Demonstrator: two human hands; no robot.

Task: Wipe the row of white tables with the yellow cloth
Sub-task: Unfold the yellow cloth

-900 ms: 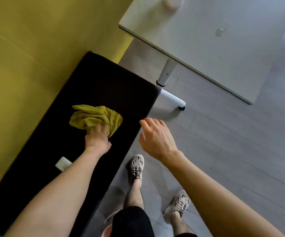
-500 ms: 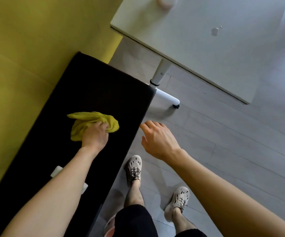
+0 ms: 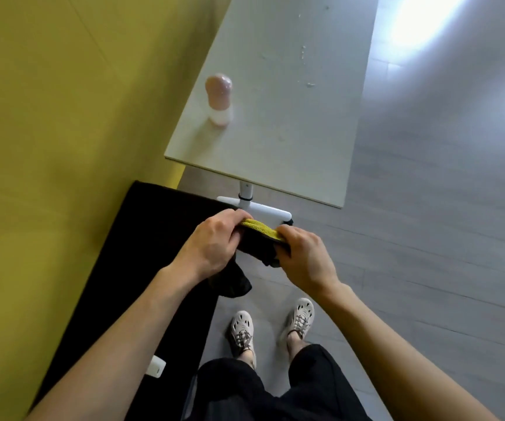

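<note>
Two-handed, gripping the yellow cloth (image 3: 260,230) at centre frame with the left hand (image 3: 211,243) and right hand (image 3: 305,256), close together, clamping one end apiece. Seemingly readying the cloth, not yet wiping. Next, probably needing a reach to the white table (image 3: 290,141), upper centre, sweeping around the bottle (image 3: 219,98) toward the specks (image 3: 303,54).

1 head-worn camera looks steeply down and forward, close in.

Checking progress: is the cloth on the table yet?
No, the left hand and right hand grip the cloth in mid-air, short of the table.
</note>
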